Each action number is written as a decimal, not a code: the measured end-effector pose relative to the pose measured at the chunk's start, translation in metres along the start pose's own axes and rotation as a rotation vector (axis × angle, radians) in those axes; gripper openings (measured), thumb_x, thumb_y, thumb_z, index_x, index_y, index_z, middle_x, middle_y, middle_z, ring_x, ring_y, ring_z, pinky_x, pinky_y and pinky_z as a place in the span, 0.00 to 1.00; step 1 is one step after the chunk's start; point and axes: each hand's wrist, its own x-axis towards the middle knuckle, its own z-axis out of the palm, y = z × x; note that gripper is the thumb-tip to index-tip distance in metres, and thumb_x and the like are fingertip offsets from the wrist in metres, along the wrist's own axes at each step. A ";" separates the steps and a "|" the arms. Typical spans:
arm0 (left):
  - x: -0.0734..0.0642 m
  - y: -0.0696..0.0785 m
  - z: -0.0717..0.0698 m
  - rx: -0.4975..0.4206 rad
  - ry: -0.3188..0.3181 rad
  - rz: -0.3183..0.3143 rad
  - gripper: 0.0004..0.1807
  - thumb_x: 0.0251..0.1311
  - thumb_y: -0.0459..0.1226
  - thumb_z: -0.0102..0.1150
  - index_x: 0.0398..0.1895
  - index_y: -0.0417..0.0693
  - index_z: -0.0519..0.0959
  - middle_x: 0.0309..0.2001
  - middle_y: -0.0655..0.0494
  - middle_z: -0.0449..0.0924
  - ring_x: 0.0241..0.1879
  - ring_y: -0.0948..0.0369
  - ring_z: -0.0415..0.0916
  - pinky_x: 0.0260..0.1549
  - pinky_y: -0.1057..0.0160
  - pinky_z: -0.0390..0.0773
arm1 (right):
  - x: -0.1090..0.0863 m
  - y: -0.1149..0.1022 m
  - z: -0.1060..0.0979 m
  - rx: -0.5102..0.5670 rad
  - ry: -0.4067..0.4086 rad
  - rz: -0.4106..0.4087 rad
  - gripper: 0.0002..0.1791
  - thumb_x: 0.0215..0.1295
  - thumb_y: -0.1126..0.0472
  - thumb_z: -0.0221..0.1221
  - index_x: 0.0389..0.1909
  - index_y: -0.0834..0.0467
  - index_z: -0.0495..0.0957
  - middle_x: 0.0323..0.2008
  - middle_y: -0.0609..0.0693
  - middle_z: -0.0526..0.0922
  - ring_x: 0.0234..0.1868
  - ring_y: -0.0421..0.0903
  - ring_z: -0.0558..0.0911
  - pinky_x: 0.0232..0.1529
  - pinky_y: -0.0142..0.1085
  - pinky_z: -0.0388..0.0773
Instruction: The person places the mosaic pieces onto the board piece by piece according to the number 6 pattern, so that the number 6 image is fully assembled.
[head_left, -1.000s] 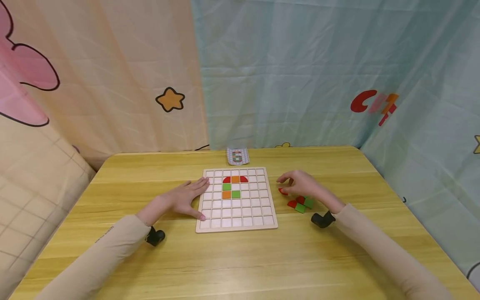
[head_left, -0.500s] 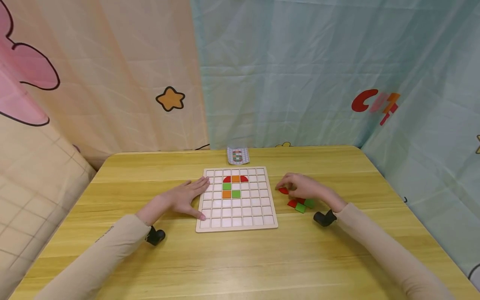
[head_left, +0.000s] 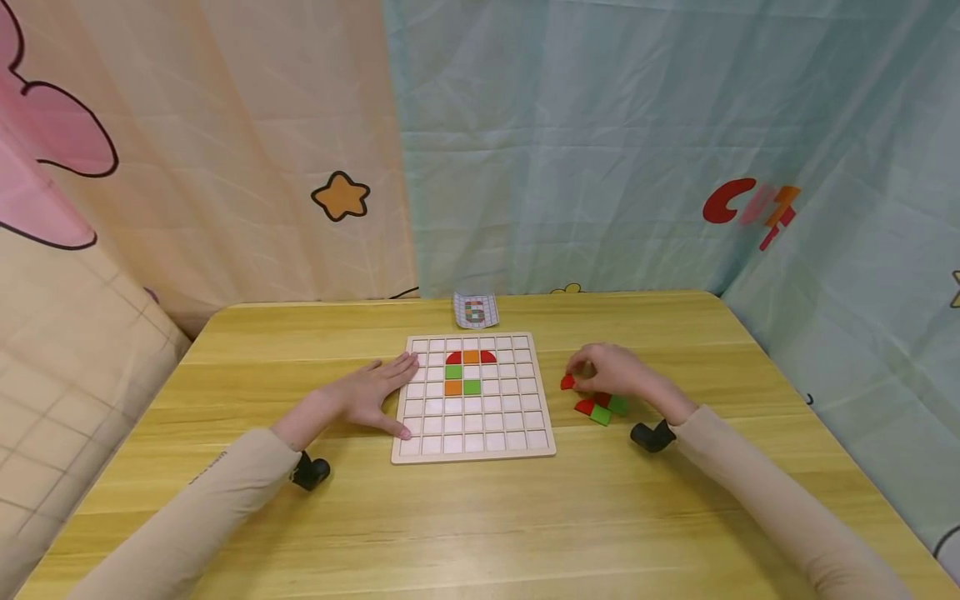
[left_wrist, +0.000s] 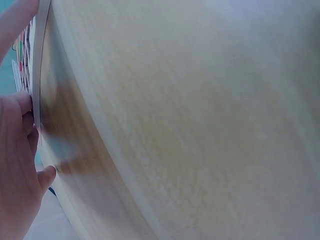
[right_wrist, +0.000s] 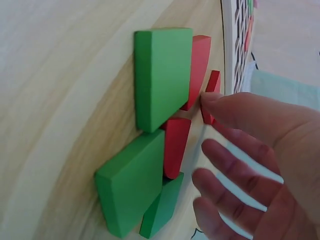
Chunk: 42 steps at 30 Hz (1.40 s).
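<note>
My left hand [head_left: 369, 397] lies spread at the left edge of a square wooden grid board [head_left: 474, 457], fingertips and thumb on its rim. To the right of the board, my right hand [head_left: 613, 372] pinches a red quarter-round tile [right_wrist: 213, 82] between thumb and forefinger, close over the table. Beside that hand lie several loose tiles, among them a green square tile [right_wrist: 170, 75] and another red tile [right_wrist: 177, 147]. Set in the board's cells are two red rounded tiles, two orange squares including the top orange tile [head_left: 471, 357], and two green squares including one green tile [head_left: 472, 387].
Behind the board lies a small paper card [head_left: 476, 312] printed with a coloured figure on a grid. Curtains [head_left: 555, 167] hang beyond the back edge of the wooden table [head_left: 480, 533]. Black wrist cameras sit under both cuffs, such as the right wrist camera [head_left: 651, 436].
My right hand has taken hold of the red quarter-round tile, turned it and shifted slightly right. The left hand stays on the board's edge.
</note>
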 end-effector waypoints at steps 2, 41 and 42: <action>0.000 0.000 0.000 -0.003 0.003 0.000 0.64 0.48 0.69 0.58 0.77 0.41 0.41 0.78 0.46 0.33 0.77 0.50 0.33 0.73 0.41 0.42 | 0.000 -0.001 -0.001 -0.010 0.008 0.039 0.11 0.58 0.54 0.67 0.40 0.53 0.84 0.39 0.47 0.84 0.35 0.41 0.79 0.38 0.38 0.77; 0.000 -0.002 0.002 -0.015 0.014 0.006 0.64 0.48 0.70 0.57 0.77 0.42 0.41 0.78 0.47 0.33 0.77 0.50 0.33 0.73 0.41 0.42 | 0.005 -0.013 0.005 -0.041 0.003 -0.028 0.10 0.56 0.52 0.68 0.39 0.50 0.85 0.38 0.44 0.86 0.32 0.37 0.79 0.34 0.34 0.76; 0.000 -0.002 0.002 -0.015 0.014 0.007 0.64 0.48 0.70 0.57 0.77 0.42 0.41 0.78 0.47 0.33 0.77 0.50 0.33 0.73 0.41 0.42 | 0.005 -0.013 0.005 -0.041 0.005 -0.027 0.10 0.56 0.52 0.68 0.38 0.50 0.85 0.36 0.44 0.86 0.30 0.37 0.78 0.33 0.34 0.76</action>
